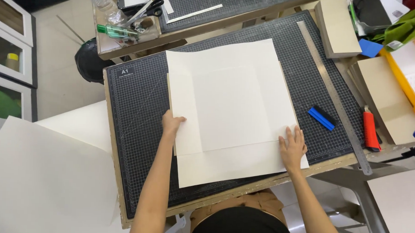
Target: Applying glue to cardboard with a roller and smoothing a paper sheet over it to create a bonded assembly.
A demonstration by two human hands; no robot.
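A large cream paper sheet (231, 108), folded over a board so that flaps show along its left and near edges, lies on a dark gridded cutting mat (139, 95). My left hand (171, 123) grips the sheet's left edge with the fingers curled onto it. My right hand (293, 146) lies flat on the near right corner of the sheet, fingers spread.
To the right lie a long metal ruler (332, 95), a blue scraper (321, 117), a red utility knife (370, 131) and stacked grey boards (387, 97). Scissors (144, 11) and a green bottle (116, 31) sit at the back. Large white sheets (44, 175) lie at the left.
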